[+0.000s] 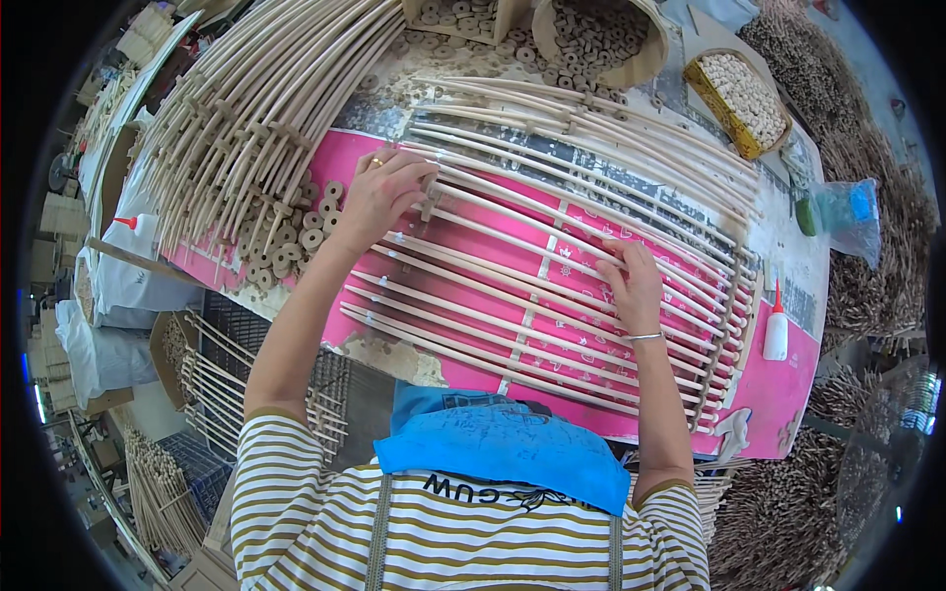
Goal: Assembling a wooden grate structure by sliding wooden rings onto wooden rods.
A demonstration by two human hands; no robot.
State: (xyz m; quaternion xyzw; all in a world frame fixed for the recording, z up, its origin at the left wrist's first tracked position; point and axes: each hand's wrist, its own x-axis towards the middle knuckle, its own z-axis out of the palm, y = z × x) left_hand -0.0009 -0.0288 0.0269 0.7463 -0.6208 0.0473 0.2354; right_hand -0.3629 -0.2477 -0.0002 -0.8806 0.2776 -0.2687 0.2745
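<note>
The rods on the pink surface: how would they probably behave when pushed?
Slim, the rods may roll, though brown pieces near their right ends might hinder this. Nearly straight and woodlike, they seem stiff and, being thin, probably light.

A row of slender, pale wooden rods (532,286) spans the middle of the frame, lying flat, roughly parallel, and slanting down from left to right. Gaps separate them along most of their length. Brown discs (724,330) sit in a line near their right ends, and several left ends look whitish. A small brown piece (427,205), partly hidden, sits by the left ends, just upper left of centre.
</note>
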